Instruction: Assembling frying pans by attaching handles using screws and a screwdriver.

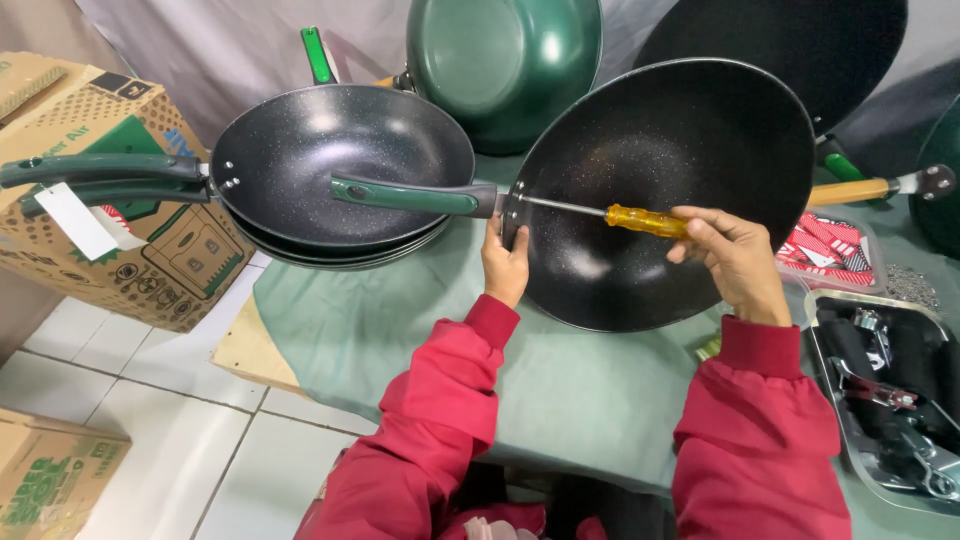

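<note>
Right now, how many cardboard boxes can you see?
2: a large printed box at left behind the stacked pans, another box on the floor bottom left. More may lie outside view.

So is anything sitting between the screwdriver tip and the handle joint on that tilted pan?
Nothing visible does. The right hand holds the yellow-handled screwdriver, and its shaft runs bare across the tilted pan to the handle joint. The left hand grips the rim just below that joint, not across the shaft.

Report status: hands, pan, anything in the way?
Left hand grips tilted black speckled pan at its rim. Right hand holds amber-handled screwdriver, tip at handle joint. Nothing in the way.
</note>
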